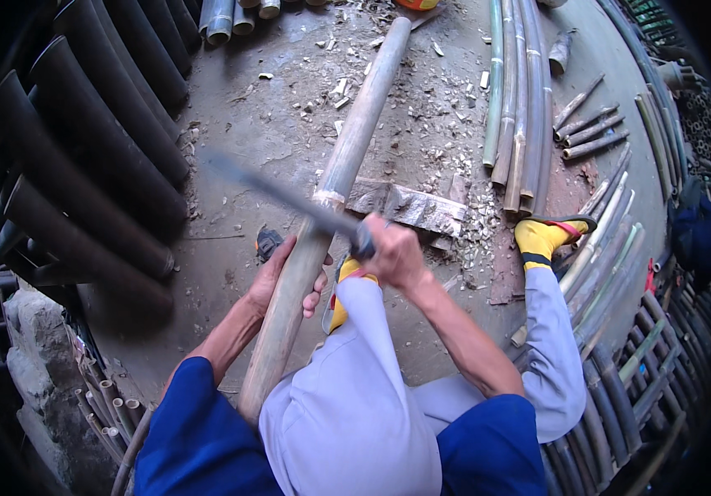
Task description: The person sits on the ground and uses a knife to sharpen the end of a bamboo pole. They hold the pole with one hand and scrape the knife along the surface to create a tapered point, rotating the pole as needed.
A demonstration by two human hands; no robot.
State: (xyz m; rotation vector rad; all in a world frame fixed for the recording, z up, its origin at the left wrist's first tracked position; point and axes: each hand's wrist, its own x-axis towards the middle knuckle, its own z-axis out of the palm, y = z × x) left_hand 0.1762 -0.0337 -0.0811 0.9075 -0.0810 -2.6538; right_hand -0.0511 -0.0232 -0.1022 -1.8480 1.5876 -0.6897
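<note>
A thick, pale brown bamboo pole (359, 124) slants from my lap up to the far middle. My left hand (277, 285) wraps round it from below, with its fingertips showing on the right side. In my closed right hand (395, 255) is the dark handle of a long-bladed knife (289, 198). Its blade crosses the pole just on the near side of a pale, scraped node ring and points to the far left. Motion smears the blade, so I cannot tell whether its edge touches the bamboo.
A rough wooden block (421, 207) lies beneath the pole among scattered chips. Large dark bamboo tubes (107, 132) stand at the left. Long poles (512, 99) and short pieces (595, 136) lie at the right. A small black and orange object (268, 243) is near my left hand.
</note>
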